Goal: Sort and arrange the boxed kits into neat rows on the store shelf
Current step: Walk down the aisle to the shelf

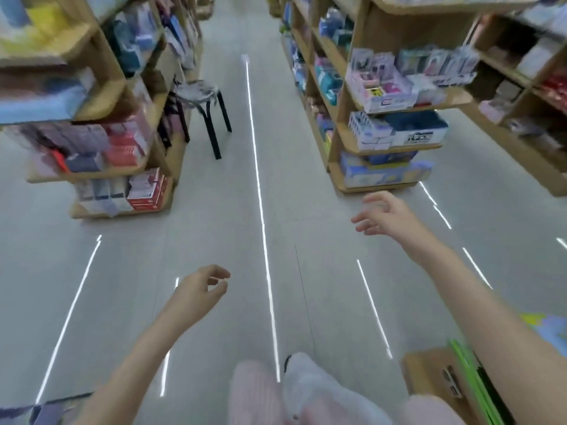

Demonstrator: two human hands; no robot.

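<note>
We see pale grey floor (214,210) streaked with white light, tan wooden shelves (362,72), red boxes (147,191) near left, blue boxes (383,173) right, a black-legged stool (202,99), pink-striped trousers (257,394).

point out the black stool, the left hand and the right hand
black stool (199,88), head view, on its seat
left hand (196,294), head view, on the back of the hand
right hand (388,216), head view, on the palm area
</note>
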